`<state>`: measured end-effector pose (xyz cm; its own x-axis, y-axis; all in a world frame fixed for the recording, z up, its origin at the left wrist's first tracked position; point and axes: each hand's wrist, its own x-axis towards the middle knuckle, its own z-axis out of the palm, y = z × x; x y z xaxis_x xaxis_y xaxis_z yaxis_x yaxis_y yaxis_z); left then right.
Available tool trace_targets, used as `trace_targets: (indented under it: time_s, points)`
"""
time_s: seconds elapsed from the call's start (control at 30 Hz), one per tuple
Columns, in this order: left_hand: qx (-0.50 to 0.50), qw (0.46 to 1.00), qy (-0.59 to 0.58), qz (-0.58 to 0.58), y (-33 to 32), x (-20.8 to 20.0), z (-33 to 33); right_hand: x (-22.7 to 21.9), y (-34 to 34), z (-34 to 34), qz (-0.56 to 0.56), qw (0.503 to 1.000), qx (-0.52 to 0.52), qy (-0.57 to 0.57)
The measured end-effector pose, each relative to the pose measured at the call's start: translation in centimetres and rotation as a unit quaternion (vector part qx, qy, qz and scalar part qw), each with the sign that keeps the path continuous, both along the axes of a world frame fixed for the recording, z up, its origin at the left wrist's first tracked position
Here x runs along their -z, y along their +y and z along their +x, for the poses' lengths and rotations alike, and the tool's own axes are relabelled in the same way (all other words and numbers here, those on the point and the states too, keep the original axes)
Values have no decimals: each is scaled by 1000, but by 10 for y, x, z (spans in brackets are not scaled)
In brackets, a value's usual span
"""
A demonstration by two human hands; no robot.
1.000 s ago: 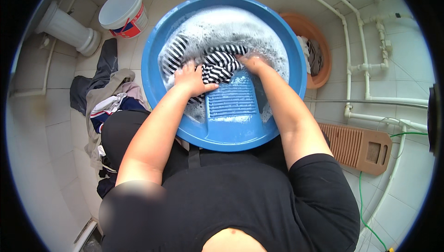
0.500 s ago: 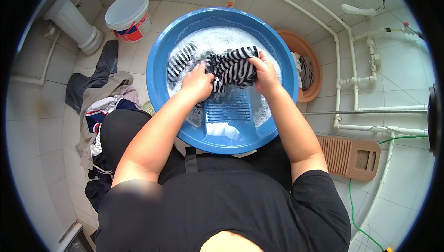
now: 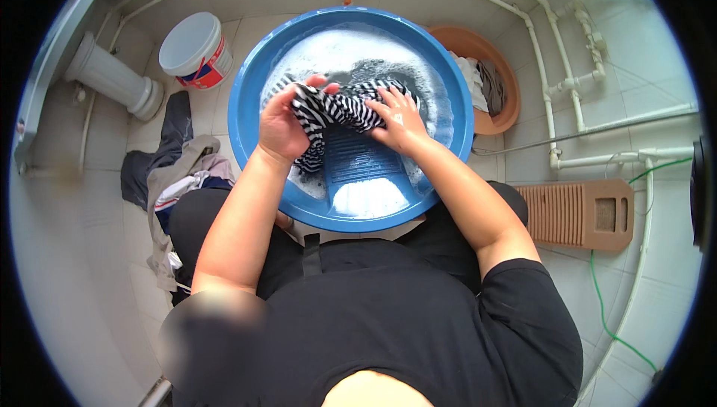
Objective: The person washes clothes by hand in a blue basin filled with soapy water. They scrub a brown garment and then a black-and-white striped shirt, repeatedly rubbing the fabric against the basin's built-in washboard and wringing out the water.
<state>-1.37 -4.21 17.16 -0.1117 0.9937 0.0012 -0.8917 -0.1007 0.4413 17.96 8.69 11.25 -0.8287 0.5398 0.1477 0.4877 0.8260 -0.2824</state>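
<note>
Striped black-and-white wet garment point(image 3: 336, 112): your left hand point(image 3: 280, 127) and right hand point(image 3: 399, 119) fingers clamped it over the blue ribbed washboard point(image 3: 362, 164); firm, even strokes suited.

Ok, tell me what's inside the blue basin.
The blue basin holds sudsy water, a blue washboard, and a striped garment gripped by both hands. Foam hides whatever lies below.
</note>
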Motion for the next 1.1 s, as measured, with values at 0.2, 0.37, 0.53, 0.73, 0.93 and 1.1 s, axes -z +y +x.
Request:
trace_targets:
  time_s: [0.2, 0.37, 0.53, 0.73, 0.93, 1.1]
  points:
    - [-107, 975, -71, -182, 22, 60, 2, -32, -18, -18, -576, 737, 8, 354]
    - [-58, 944, -53, -320, 16, 59, 39, -42, -94, -38, -253, 853, -24, 455]
    - [-130, 909, 143, -370, 14, 63, 58, -43, -84, -34, 2, 934, -93, 344]
    - [-170, 923, 18, -344, 19, 36, 75, -17, -52, -40, -165, 926, 121, 318]
    - [-160, 891, 91, -414, 16, 57, 56, -27, -93, -43, -147, 929, -23, 339]
    - [21, 927, 176, -331, 19, 40, 75, -2, -21, -32, -160, 941, 199, 223]
